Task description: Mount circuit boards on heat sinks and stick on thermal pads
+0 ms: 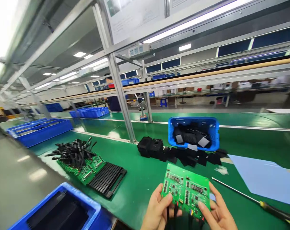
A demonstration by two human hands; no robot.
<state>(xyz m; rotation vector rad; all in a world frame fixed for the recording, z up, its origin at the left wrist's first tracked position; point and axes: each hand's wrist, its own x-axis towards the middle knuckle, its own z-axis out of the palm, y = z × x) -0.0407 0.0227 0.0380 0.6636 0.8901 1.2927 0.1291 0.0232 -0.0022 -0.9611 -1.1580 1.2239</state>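
Note:
A green circuit board (pixel 186 189) with small displays and chips is held up over the green bench, near the bottom of the view. My left hand (pixel 156 209) grips its lower left edge, thumb on the face. My right hand (pixel 218 212) holds the lower right edge, fingers curled behind. Dark wires hang below the board between my hands.
A stack of green boards with black cables (pixel 79 159) lies on a black slotted tray (pixel 108 179) at left. Black plastic parts (pixel 173 153) sit before a blue bin (pixel 194 132). A screwdriver (pixel 255 199) and blue sheet (pixel 264 179) lie right. A blue bin (pixel 60 209) stands near left.

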